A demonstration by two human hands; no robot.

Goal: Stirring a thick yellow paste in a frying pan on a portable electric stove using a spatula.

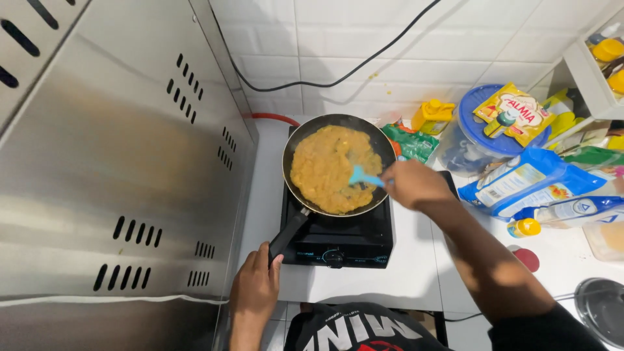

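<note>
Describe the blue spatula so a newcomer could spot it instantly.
Start at the black single-burner stove on the white counter, then the black frying pan full of yellow-orange food on it. The light-blue spatula lies at the food's right edge, held by the right hand; it is the pan's only blue item.

Left hand (255, 286) wraps the pan handle (288, 235), so the handle's end is hidden inside the fist. Right hand (411, 184) covers the spatula (361, 176) grip; only the blue blade shows. Lower right, a glass lid (601, 311) runs off the frame edge. Upper right, shelf jars (610, 51) are cut off.
</note>
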